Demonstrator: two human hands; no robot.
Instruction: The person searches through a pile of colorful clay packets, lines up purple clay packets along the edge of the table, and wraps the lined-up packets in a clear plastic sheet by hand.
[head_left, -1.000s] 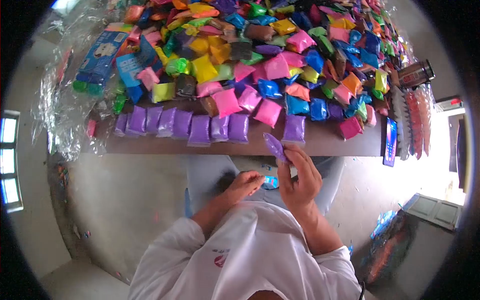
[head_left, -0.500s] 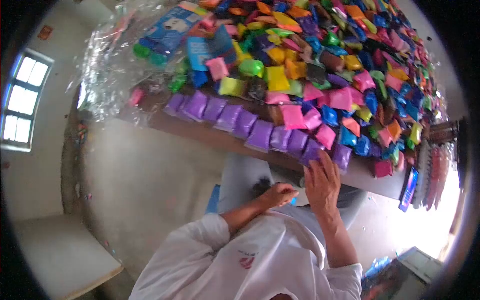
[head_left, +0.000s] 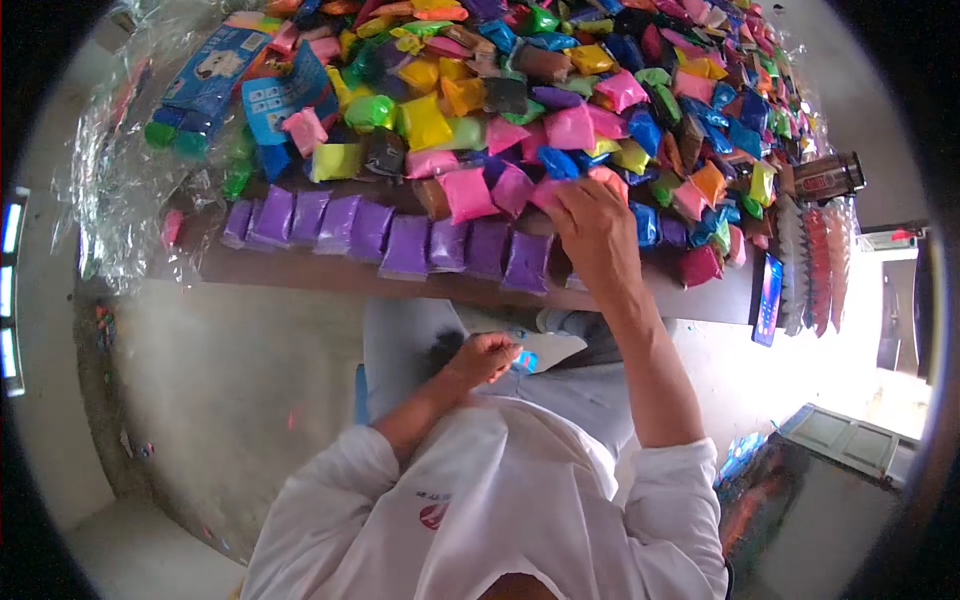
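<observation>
A row of small purple packets (head_left: 405, 247) lies along the near edge of the brown table (head_left: 320, 285). My right hand (head_left: 598, 235) reaches over the right end of this row into the heap of coloured packets (head_left: 570, 127). Its bent fingers are close together beside a pink packet (head_left: 548, 193); what they grip, if anything, is hidden. Under that wrist a purple packet is mostly covered. Low over my lap, my left hand (head_left: 486, 358) is closed, with a small blue thing (head_left: 525, 361) at its fingertips; whether it holds this I cannot tell.
Crumpled clear plastic (head_left: 115, 170) and a blue printed pack (head_left: 215, 65) lie on the left of the table. At the right end are a phone (head_left: 768, 300), strips of clear and red packaging (head_left: 822, 265) and a dark jar-like container (head_left: 828, 178).
My right hand has left the purple packet at the row's right end and moved up to the heap's near edge. My left hand stays closed over my lap. The view has turned.
</observation>
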